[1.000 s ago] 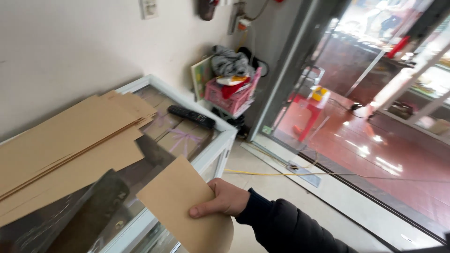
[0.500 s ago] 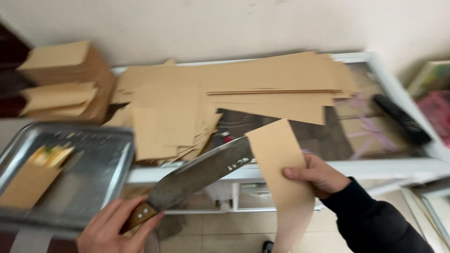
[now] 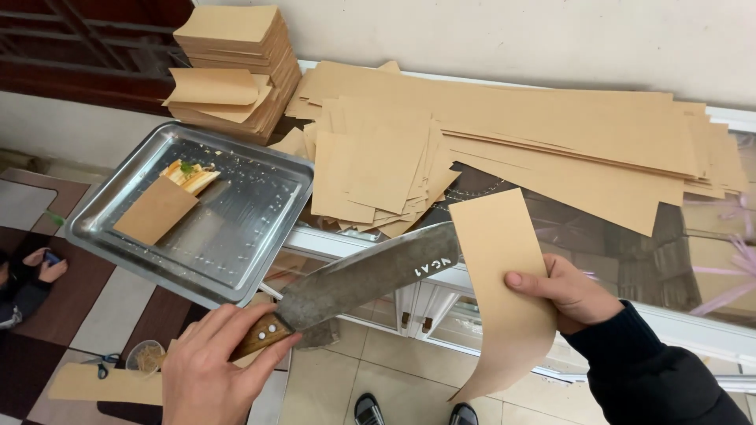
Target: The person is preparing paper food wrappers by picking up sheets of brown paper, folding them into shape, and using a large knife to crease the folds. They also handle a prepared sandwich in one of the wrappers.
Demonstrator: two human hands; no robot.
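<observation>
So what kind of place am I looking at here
Probably a small street-side food stall or shop. Stacks of brown paper sleeves and cut sheets cover a glass counter, a metal tray holds food in a sleeve, and the left hand grips a cleaver.

My right hand [image 3: 571, 295] is bare, no glove, no ring or watch that I can see, and the arm behind it wears a dark, near-black sleeve of soft matte cloth with a ribbed cuff snug at the wrist. My left hand [image 3: 209, 370] is bare too, nothing on the fingers, and its wrist runs off the bottom edge so no sleeve shows there. Down at the floor the rounded toes of my dark shoes [image 3: 413, 411] peek in.
</observation>
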